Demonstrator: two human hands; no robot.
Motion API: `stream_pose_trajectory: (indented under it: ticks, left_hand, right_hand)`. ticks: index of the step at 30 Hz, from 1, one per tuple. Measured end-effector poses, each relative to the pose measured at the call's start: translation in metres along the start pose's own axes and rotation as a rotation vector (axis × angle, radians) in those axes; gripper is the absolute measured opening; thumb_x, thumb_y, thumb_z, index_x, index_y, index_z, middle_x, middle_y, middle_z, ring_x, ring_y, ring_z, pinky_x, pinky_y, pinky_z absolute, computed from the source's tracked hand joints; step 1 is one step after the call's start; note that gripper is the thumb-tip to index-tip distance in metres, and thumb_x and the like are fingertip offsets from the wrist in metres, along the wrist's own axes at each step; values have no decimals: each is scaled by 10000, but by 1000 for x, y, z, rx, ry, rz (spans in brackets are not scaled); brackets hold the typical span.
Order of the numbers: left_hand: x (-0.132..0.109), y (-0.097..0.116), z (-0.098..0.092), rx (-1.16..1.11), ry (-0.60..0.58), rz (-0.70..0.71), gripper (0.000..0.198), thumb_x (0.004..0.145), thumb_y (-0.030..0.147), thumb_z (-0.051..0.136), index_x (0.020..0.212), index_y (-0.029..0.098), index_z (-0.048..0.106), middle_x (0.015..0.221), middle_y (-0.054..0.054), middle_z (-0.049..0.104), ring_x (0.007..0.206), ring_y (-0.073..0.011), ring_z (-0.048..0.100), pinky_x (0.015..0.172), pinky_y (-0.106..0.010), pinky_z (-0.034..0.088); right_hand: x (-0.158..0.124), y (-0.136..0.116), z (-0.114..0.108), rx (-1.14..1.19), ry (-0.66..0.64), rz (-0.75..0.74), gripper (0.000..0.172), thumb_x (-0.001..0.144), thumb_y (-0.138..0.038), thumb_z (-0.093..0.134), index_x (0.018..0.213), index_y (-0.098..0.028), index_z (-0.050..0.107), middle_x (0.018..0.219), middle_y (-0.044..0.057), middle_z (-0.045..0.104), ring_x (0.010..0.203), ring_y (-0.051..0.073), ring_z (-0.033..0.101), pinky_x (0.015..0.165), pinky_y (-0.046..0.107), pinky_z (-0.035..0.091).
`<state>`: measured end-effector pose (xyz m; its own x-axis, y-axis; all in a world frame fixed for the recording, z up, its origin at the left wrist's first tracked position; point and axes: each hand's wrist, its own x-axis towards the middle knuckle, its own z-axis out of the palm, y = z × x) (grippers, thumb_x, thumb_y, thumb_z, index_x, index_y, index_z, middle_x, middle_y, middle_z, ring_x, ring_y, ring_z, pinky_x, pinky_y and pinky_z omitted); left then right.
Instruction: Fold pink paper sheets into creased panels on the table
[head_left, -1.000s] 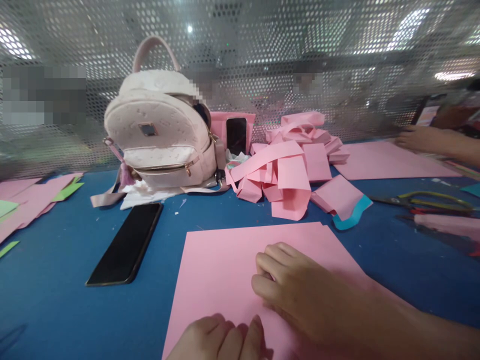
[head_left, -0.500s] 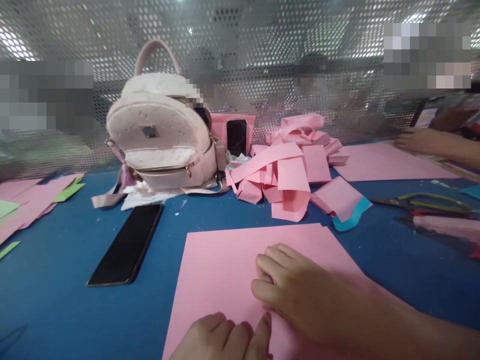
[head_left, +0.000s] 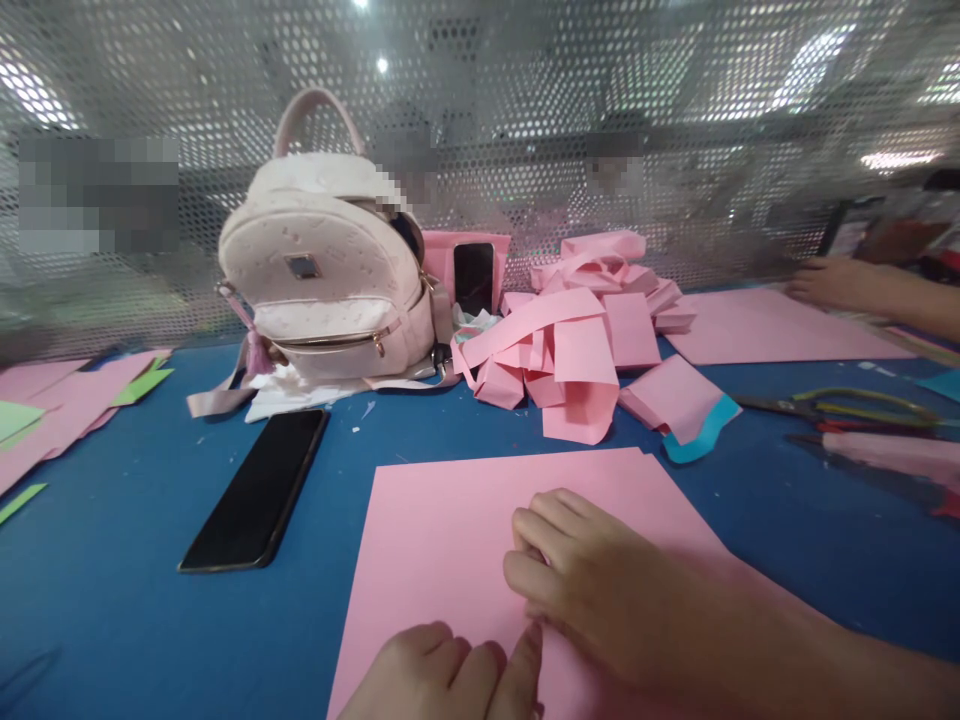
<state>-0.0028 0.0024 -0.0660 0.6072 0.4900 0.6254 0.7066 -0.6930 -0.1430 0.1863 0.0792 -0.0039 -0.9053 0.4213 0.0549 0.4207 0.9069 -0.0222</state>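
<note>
A large pink paper sheet (head_left: 435, 530) lies flat on the table, its far right corner showing a second layer. My right hand (head_left: 577, 575) rests on the sheet with its fingers curled in and closed. Just below it, at the bottom edge of the view, my left hand (head_left: 450, 675) lies on the paper with bent fingers. The left index fingertip meets the right hand's underside. Whatever is between the fingers of either hand is hidden.
A black phone (head_left: 259, 490) and a pale backpack (head_left: 322, 270) are at left. Folded pink paper pieces (head_left: 577, 350) are heaped beyond the sheet. Scissors (head_left: 847, 405) and a pink-handled tool (head_left: 885, 450) lie right. Another person's hand (head_left: 840, 280) rests at far right.
Both hands keep almost the same place and pose on the pink sheet. The view has shifted very slightly.
</note>
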Motion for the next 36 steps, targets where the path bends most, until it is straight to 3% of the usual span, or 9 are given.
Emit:
stream_pose_trajectory:
  ticks: [6, 12, 17, 21, 26, 30, 36]
  left_hand:
    - [1, -3, -3, -13, 21, 19, 248, 940, 145, 443, 1026, 103, 673, 504, 52, 569, 312, -141, 463, 317, -328, 315]
    - [11, -13, -17, -15, -64, 138, 234, 837, 157, 613, 1044, 76, 689, 533, 64, 593, 350, -105, 514, 319, -277, 360]
    - [8, -8, -14, -17, -36, 131, 287, 736, 122, 653, 1014, 62, 691, 506, 58, 577, 337, -114, 496, 310, -293, 299]
    - [5, -2, -11, -33, -4, 58, 334, 718, 85, 589, 1041, 63, 672, 502, 40, 574, 329, -148, 487, 315, -320, 285]
    - [11, -4, -21, -77, -61, 114, 343, 746, 63, 574, 1081, 33, 645, 540, 22, 610, 351, -161, 517, 317, -323, 331]
    - [14, -5, -26, -68, -81, 126, 327, 778, 67, 579, 1098, 35, 635, 550, 17, 630, 343, -180, 513, 306, -350, 297]
    - [18, -4, -31, -105, -111, 106, 279, 837, 87, 564, 1109, 79, 627, 568, 24, 641, 355, -191, 540, 340, -363, 278]
  right_hand:
    - [-2, -2, 4, 12, 75, 13, 138, 908, -168, 575, 794, -221, 519, 791, 24, 518, 721, 219, 388, 633, 359, 206]
    - [-7, 0, 22, 41, 148, -17, 143, 941, -153, 507, 809, -207, 505, 811, 21, 498, 729, 206, 357, 649, 354, 218]
    - [-6, 4, 27, 75, 142, -21, 57, 930, -219, 562, 883, -197, 540, 881, 29, 521, 782, 207, 385, 676, 356, 264]
    - [-13, 12, 5, 219, 46, 131, 242, 871, -358, 682, 1006, -194, 565, 1041, 55, 556, 905, 232, 469, 771, 368, 363]
    - [-38, 28, -12, 202, 40, 509, 544, 748, -549, 755, 1097, -181, 557, 1102, 88, 547, 977, 291, 544, 799, 421, 442]
    - [-56, 33, -17, 223, -36, 700, 482, 772, -521, 714, 1074, -190, 538, 1082, 77, 572, 947, 284, 596, 738, 383, 465]
    - [-57, 35, -28, 184, -81, 734, 398, 745, -498, 708, 944, -204, 527, 976, 57, 634, 860, 264, 634, 641, 315, 414]
